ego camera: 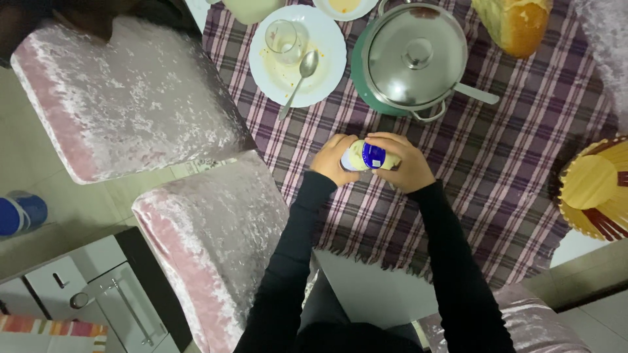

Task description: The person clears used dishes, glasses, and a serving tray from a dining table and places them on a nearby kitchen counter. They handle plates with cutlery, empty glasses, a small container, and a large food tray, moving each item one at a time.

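A small pale-yellow bottle with a blue label (367, 156) is held on its side between both my hands above the plaid tablecloth (497, 150). My left hand (332, 159) grips its left end, where the cap would be. My right hand (404, 162) wraps around its body from the right. Both arms wear black sleeves.
A white plate (326, 72) with an empty glass (285, 38) and a spoon (301, 80) lies beyond my hands. A green pot with a steel lid (411, 57) stands beside it, bread (517, 23) at the far right. Pink velvet chairs (131, 98) stand left; a woven basket (595, 189) sits right.
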